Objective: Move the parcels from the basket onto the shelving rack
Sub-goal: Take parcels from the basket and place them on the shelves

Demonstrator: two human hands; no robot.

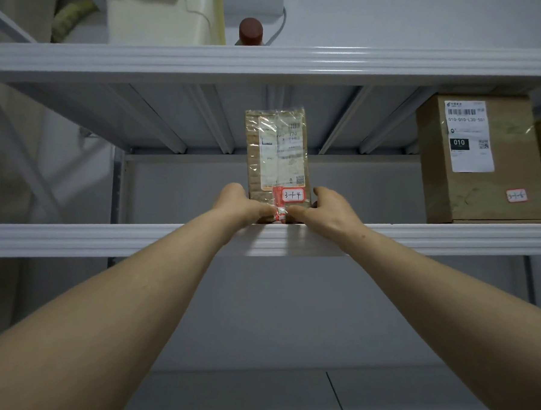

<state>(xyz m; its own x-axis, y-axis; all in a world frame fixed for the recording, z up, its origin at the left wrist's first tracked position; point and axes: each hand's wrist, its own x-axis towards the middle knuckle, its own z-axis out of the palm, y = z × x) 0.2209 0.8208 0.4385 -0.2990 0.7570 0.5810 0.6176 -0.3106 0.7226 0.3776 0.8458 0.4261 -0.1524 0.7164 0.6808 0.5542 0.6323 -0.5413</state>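
Parcel (278,160) in the head view: a tall, narrow, flat-faced brown cardboard pack, wrapped in glossy clear tape that wrinkles and catches the light. It stands upright at the front lip of the middle shelf of the shelving rack (108,238), its lower edge meeting the ribbed white metal beam. A pale shipping label (279,154) covers most of its face. Below that is a red patch bearing a small white sticker (292,195) handwritten "3-1-4".

Both bare forearms reach up from the bottom corners of the view. The left hand (241,206) grasps the parcel's lower left edge, thumb laid across the front and the other fingers curled out of sight round the side. The right hand (326,209) grips the lower right edge in the same way, and the two thumbs nearly meet on the red patch.

On the same shelf, well apart to the right, stands a bigger, squarer cardboard box (480,159) with a matt face, a white barcode label and a small red-edged sticker low on its front. The underside of the upper shelf (161,60) shows smooth grey panels crossed by folded metal ribs. On top of that shelf stand a cream plastic container (165,16) and, just beside it, a bottle (250,30) with a rounded brown cap.
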